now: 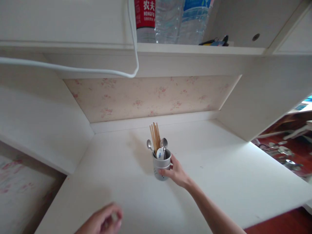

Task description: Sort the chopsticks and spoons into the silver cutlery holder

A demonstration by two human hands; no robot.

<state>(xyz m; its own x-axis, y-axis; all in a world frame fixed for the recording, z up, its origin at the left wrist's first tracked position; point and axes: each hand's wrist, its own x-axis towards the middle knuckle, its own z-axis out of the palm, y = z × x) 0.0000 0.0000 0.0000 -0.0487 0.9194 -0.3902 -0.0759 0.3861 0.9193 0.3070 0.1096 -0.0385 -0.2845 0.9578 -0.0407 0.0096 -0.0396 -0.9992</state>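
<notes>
Main risk, as I judge it, is tipping: the grey cup [158,165] stands upright near the middle of the white bench [214,162], and its load rides high. Wooden chopsticks [155,136] rise well above the rim in a loose bundle; a metal spoon [149,144] leans out past the left side, a second metal spoon [164,143] shows its bowl at the back right, and a white spoon with a blue mark [160,154] sits at the front of the mouth. A sharp tilt or a knock to those tall ends could swing the weight over and spill the lot; a grip from one side only, with nothing bracing the far wall, would be the likely cause. Slipping is a lesser worry, should the cup's curved wall prove smooth under the skin. Hands: the right hand [176,172] is part open, curved to the cup's girth, thumb across the front wall and fingers round the right side towards the back, so the cup sits pinched between them. The left hand [108,217] hangs low at the near side, well apart from the cup, fingers curled inward; it is blurred, and I cannot tell whether the pale spot among the fingers is a fingertip or something held.
</notes>
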